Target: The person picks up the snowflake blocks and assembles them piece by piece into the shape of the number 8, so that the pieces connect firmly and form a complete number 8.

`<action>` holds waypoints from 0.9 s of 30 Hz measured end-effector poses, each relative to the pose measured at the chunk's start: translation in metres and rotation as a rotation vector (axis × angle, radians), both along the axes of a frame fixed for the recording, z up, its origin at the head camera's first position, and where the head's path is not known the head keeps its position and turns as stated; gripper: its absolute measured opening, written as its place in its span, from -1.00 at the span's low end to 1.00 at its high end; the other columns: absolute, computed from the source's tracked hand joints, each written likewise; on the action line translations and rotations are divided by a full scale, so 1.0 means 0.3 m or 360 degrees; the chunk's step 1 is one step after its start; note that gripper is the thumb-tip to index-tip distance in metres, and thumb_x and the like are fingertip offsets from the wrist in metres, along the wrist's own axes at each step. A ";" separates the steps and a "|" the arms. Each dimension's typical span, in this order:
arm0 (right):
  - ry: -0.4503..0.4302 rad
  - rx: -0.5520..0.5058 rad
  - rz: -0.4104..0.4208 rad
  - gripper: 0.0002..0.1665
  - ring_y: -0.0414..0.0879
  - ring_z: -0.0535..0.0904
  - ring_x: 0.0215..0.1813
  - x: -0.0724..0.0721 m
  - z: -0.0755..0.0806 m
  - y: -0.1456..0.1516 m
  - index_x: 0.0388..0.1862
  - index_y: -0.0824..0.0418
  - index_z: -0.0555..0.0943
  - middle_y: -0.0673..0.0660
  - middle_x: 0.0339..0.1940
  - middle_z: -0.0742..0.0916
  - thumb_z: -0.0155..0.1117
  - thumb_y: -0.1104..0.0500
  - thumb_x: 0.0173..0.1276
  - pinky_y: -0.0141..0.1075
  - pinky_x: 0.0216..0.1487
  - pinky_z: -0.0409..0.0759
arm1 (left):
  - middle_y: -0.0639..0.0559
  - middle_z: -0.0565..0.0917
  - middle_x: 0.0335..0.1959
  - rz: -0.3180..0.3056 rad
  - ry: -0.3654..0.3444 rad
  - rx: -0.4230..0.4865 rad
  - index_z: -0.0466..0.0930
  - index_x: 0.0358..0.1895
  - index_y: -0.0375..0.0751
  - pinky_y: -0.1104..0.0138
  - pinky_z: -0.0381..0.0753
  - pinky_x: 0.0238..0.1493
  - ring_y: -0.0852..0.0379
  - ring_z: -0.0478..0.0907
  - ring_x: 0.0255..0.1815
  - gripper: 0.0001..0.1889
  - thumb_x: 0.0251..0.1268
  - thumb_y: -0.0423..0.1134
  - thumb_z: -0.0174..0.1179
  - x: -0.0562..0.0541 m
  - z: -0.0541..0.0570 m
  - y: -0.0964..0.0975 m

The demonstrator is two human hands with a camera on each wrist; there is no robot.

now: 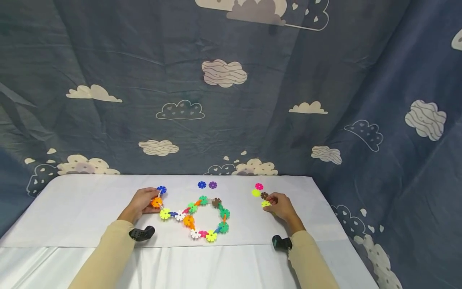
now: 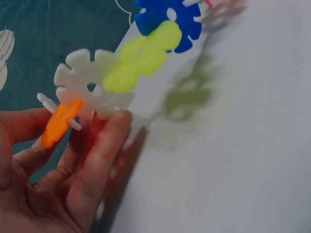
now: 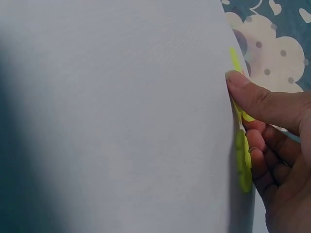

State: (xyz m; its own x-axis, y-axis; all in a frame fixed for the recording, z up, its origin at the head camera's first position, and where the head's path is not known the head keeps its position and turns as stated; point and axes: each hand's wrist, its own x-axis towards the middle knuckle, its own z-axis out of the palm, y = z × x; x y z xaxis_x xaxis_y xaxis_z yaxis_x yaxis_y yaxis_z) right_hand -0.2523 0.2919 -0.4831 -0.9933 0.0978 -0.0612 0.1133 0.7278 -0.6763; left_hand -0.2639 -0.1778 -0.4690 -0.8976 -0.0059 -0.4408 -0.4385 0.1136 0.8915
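Note:
My left hand grips the left end of a chain of slotted flower discs. In the left wrist view an orange disc lies by the thumb and a fingertip touches a white disc; a yellow disc and a blue disc follow along the chain. The chain runs right into a closed ring of linked discs, among them a green disc. Over at the right, my right hand pinches a yellow disc, its fingers partly hidden behind the thumb. Close by lies a brown disc.
Loose pink and yellow discs lie just beyond the right hand. Blue and purple discs lie toward the back of the white-covered table. A dark cloud-patterned curtain hangs behind.

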 end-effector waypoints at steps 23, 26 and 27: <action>0.0184 -0.0776 0.0470 -0.80 0.02 0.69 -0.39 -0.143 0.104 -0.354 -0.16 0.55 0.60 0.34 -0.31 0.72 0.29 0.42 0.27 -0.21 -0.34 0.67 | -0.31 0.50 0.19 0.0057 0.0079 -0.0228 0.39 0.27 -0.39 0.33 0.50 0.01 -0.04 0.45 0.05 -0.54 0.53 -0.11 -0.06 -0.029 -0.056 0.013; 0.0153 -0.0864 0.0612 -0.79 -0.01 0.70 -0.34 -0.171 0.124 -0.478 -0.15 0.55 0.60 0.35 -0.28 0.72 0.25 0.38 0.32 -0.17 -0.22 0.68 | -0.32 0.45 0.23 0.0058 0.0089 -0.0223 0.40 0.26 -0.40 0.26 0.47 0.12 -0.06 0.42 0.07 -0.56 0.53 -0.13 -0.06 -0.032 -0.065 0.018; 0.0140 -0.0862 0.0637 -0.80 -0.03 0.69 -0.33 -0.180 0.125 -0.520 -0.15 0.52 0.61 0.33 -0.29 0.72 0.25 0.35 0.34 -0.16 -0.19 0.68 | -0.32 0.43 0.24 0.0059 0.0091 -0.0225 0.41 0.25 -0.39 0.25 0.47 0.12 -0.05 0.41 0.06 -0.57 0.53 -0.14 -0.06 -0.031 -0.067 0.019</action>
State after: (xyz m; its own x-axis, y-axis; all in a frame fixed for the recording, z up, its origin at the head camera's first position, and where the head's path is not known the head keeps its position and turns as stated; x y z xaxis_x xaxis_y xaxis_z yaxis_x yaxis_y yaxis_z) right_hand -0.3062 0.1358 -0.4455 -0.9502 -0.3001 0.0846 -0.1662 0.2581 -0.9517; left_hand -0.2733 -0.1720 -0.4891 -0.9192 -0.0977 -0.3814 -0.3938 0.2243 0.8914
